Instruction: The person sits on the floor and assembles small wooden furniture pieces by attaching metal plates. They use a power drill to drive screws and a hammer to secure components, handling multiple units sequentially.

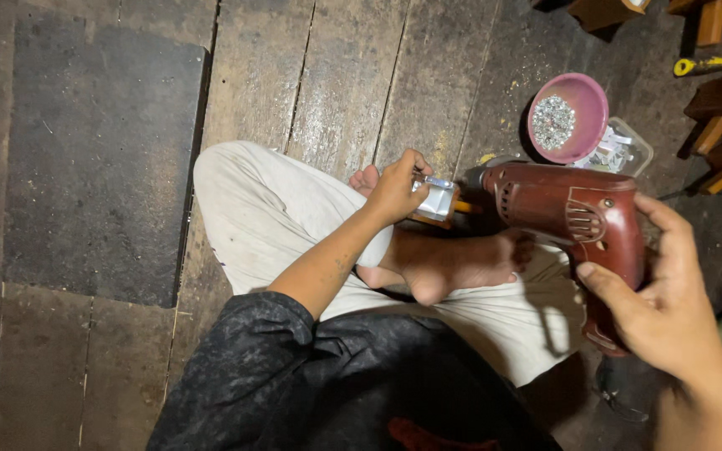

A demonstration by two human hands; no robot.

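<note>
A floor workshop: worn planks (344,83), electric drill (574,217), bowl of screws (567,117).

Dim scene, warm and yellowish, with the light falling from above and somewhat right. The pale trousers (277,217) catch the most of it and come close to washing out, while the dark shirt (311,376) swallows detail at the bottom. The silver bits in the pink bowl (568,117) sparkle, and the metal piece (436,199) glints white. The red drill (574,221) throws a soft shadow down onto the trouser leg. The floor (94,167) darkens toward the left edge and the corners. The right hand (670,309), close to the lens, looks slightly soft, and the far clutter is murky
</note>
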